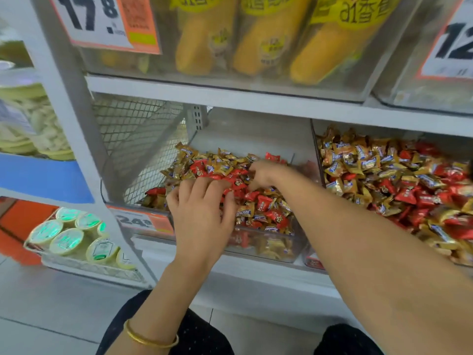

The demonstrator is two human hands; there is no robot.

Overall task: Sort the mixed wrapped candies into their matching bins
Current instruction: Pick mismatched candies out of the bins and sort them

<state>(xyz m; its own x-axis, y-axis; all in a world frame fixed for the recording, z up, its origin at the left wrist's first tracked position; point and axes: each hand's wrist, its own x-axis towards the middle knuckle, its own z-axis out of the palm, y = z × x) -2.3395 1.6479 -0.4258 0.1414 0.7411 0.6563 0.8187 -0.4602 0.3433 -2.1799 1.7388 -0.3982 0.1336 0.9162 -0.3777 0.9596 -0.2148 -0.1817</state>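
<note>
My left hand [202,216] and right hand [263,175] curl into the candies [266,203] in the bin [268,243]. Whether either grips any, I cannot tell.

The candies [265,202] are mixed: red wrappers with white print, and gold wrappers with blue-and-white labels. The shelf [230,96] is pale grey. The mesh panel [133,129] is grey with a diamond pattern. The price tag [102,21] is white with black numerals and an orange border. The upper packs [266,42] are yellow. The bangle [151,338] is gold. The trousers [202,334] are black with fine pale dots.
</note>
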